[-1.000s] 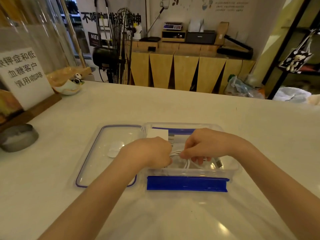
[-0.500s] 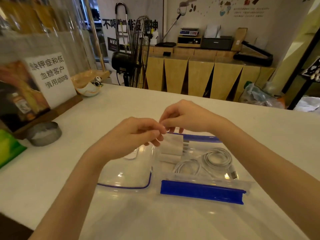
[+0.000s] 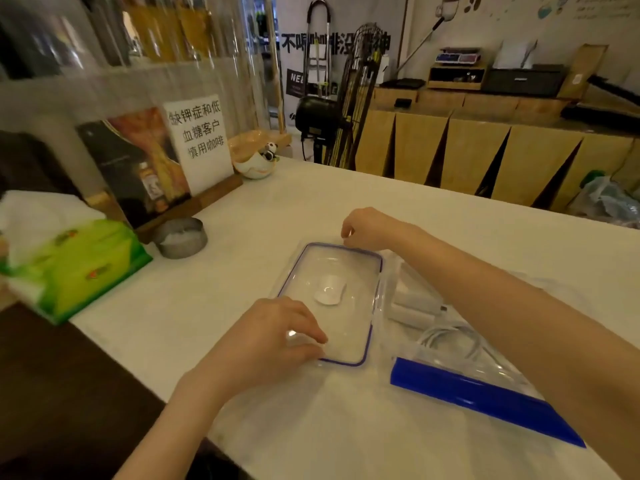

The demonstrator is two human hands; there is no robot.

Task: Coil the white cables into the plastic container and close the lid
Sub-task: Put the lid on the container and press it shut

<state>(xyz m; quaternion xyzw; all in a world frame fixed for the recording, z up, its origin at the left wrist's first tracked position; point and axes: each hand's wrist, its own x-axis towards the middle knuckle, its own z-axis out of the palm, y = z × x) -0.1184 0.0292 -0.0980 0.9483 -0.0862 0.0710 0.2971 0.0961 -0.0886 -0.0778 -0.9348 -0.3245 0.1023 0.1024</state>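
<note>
A clear lid (image 3: pixel 343 271) with a blue rim lies flat on the white table, left of the clear plastic container (image 3: pixel 502 372). Coiled white cables (image 3: pixel 450 337) and a white adapter (image 3: pixel 412 306) lie inside the container, which has a blue clip (image 3: pixel 478 400) on its near side. My left hand (image 3: pixel 277 337) grips the lid's near left corner. My right hand (image 3: pixel 367 226) pinches the lid's far edge, with its forearm crossing above the container.
A green tissue pack (image 3: pixel 72 261) and a round metal tin (image 3: pixel 181 237) sit at the left. Behind them stand a sign board (image 3: pixel 201 143) and a small panda bowl (image 3: pixel 258 164). The table's near left edge (image 3: pixel 114 355) drops off beside my left arm.
Both hands left the container, rose together, then moved left onto the lid. The view has swung to the left, and the cables now lie coiled in the container.
</note>
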